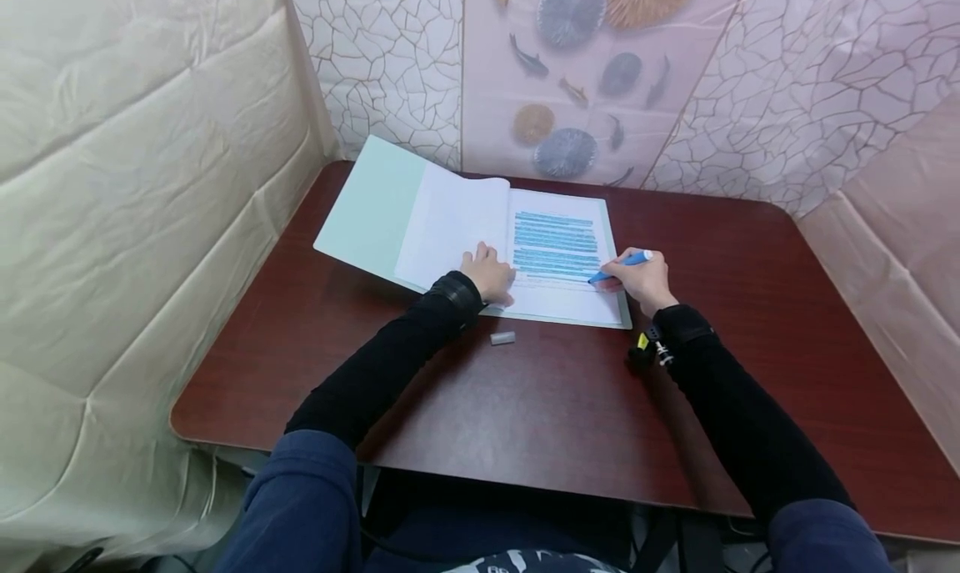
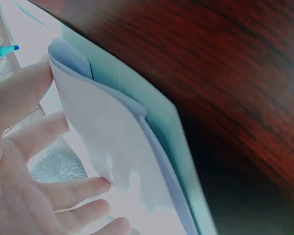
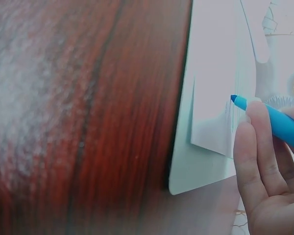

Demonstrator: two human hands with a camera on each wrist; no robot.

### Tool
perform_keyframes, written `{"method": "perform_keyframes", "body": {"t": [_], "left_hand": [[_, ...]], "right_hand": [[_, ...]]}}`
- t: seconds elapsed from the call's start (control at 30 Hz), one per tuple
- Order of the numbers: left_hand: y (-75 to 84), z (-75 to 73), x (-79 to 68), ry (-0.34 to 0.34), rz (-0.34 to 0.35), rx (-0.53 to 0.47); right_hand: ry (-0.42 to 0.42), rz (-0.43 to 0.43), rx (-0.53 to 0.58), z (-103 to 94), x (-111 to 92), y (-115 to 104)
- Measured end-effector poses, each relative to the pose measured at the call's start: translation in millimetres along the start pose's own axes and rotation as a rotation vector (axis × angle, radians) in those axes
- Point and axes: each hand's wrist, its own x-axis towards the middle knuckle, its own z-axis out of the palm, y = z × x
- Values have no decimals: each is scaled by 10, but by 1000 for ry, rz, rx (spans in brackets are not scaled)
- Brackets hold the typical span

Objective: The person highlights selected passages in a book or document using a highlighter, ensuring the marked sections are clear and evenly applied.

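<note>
A pale green folder [image 1: 371,198] lies spread on the table with white sheets inside. My right hand [image 1: 649,279] pinches a blue highlighter [image 1: 636,258] near the right edge of the printed page [image 1: 555,298]. The chisel tip [image 3: 233,98] points at the paper, just under the lines marked in blue. On the left, my left hand [image 1: 489,276] rests with fingers spread on the turned-back sheets [image 1: 457,214] close to the fold. In the left wrist view those sheets [image 2: 98,117] curve up beside the thumb and fingertips.
A small grey cap-like piece [image 1: 502,338] lies on the dark red wooden table [image 1: 525,406], in front of the folder. Beneath the right wrist is a small black and yellow object [image 1: 642,341]. Patterned wall covering [image 1: 382,56] and hanging cloth [image 1: 127,223] border the table.
</note>
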Motion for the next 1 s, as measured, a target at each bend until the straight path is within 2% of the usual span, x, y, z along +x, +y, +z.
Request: {"method": "perform_keyframes", "body": {"t": [0.1,0.37,0.5,0.57,0.63,0.7,0.8,0.93,1.0], "left_hand": [[-3,26,13,23,8,-22],[-5,68,31,82,67,-75],[-6,51,20,141,157,-115],[9,31,2,165,213,-108],[31,-1,-36,162,270,-84],[56,-36,-81,121,311,-80],[90,-93,-161,-4,349,-112],[122,-144,-256,-193,345,-152],[135,-154,-289,-249,335,-147]], "right_hand": [[11,20,48,-6,15,35],[65,34,490,-130,0,88],[84,13,581,-201,-22,37],[86,-3,602,-231,-53,-11],[79,-13,616,-257,-81,-56],[72,-21,620,-274,-101,-89],[66,-30,616,-286,-100,-96],[73,-12,623,-284,-57,-46],[80,-2,620,-279,-31,-20]]}}
